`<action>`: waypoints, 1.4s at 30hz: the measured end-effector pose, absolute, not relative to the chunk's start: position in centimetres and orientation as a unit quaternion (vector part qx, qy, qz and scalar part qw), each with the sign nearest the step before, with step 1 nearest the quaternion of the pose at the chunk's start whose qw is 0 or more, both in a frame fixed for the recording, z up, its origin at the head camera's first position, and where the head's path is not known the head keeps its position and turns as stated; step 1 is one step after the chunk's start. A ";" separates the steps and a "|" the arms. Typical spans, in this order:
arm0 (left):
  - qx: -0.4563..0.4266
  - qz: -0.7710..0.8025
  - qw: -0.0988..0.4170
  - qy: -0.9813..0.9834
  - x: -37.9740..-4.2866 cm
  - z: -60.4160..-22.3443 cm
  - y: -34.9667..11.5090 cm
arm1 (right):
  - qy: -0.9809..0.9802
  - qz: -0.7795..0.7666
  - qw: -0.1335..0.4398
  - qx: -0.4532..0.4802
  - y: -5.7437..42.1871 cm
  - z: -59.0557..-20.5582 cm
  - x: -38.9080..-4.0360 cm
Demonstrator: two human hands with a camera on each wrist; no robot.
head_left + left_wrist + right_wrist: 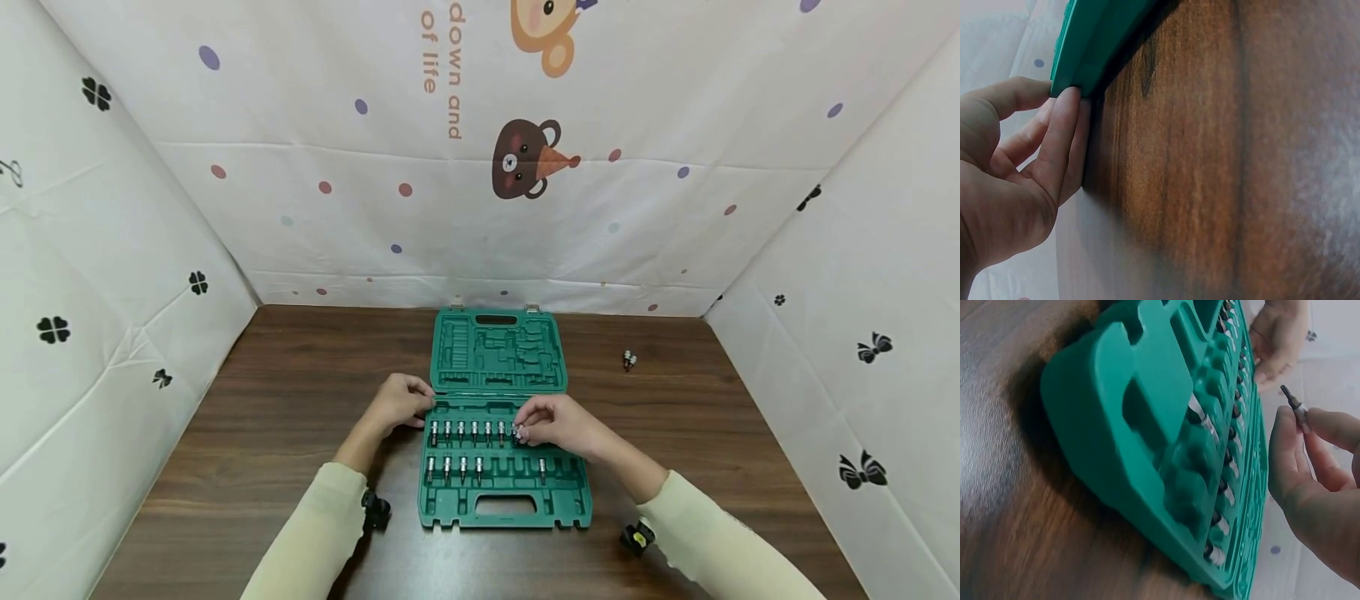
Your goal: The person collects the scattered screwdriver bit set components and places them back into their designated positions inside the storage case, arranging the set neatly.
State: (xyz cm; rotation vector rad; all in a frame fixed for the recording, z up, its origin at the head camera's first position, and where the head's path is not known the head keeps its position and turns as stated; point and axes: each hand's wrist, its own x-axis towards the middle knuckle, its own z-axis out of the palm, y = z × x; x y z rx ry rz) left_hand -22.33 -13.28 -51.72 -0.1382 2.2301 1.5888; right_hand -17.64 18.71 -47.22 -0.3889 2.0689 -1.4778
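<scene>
A green plastic socket case (506,520) lies open on the table, its lid folded back. Between thumb and fingertips my right hand (553,421) pinches a small bit socket (1298,411), a metal sleeve with a dark thin tip. The right wrist view has it held clear of the moulded slots. Over at the case's left side, near the hinge, my left hand (401,402) pinches the green edge (1085,69) with thumb and fingers. Two rows of bit sockets sit in the case; the front row has a lone bit socket (542,471) at its right.
A couple of small metal pieces (628,360) lie on the wooden table (330,342) to the right, behind my right hand. White patterned cloth (420,225) closes off the back and both sides. The lid (498,354) reaches close to the rear cloth.
</scene>
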 end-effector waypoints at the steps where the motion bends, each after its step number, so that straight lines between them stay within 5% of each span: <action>1: -0.049 0.568 0.199 0.797 -22.3 -51.7 -13.3 | 0.775 -0.544 0.282 -0.153 18.5 -47.2 -17.6; 21: -0.047 0.566 0.201 0.798 -22.6 -52.1 -13.3 | 0.866 -0.349 0.226 -0.276 14.8 -48.0 -16.3; 42: -0.046 0.565 0.201 0.799 -22.6 -51.9 -13.4 | 0.908 -0.271 0.165 -0.274 13.4 -48.7 -16.0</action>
